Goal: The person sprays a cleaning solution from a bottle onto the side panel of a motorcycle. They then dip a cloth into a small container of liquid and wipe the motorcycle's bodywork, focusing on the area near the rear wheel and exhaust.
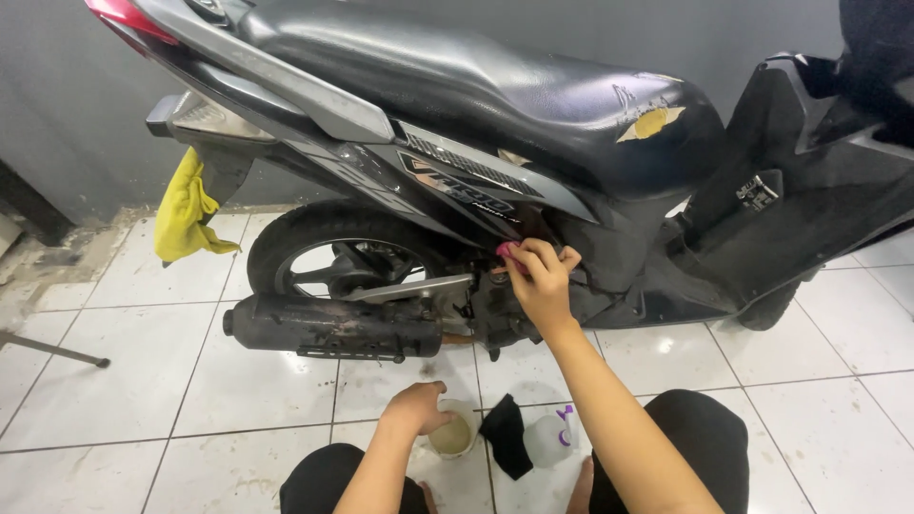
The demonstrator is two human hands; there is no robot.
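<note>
Right hand [541, 276] — fingers around pink sponge [506, 251]

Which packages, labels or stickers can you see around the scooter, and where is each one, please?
Plastic bottle: on the floor tiles between the knees, translucent white with a purple mark.
Decal: on the grey side panel under the seat, slanted, orange and black lettering.
Small cup: under the left hand, pale, holding murky liquid.
No screens or signs.

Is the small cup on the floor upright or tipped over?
Upright. The small cup stands on the tile with its mouth facing up, murky liquid visible inside; the left hand rests on its rim.
</note>
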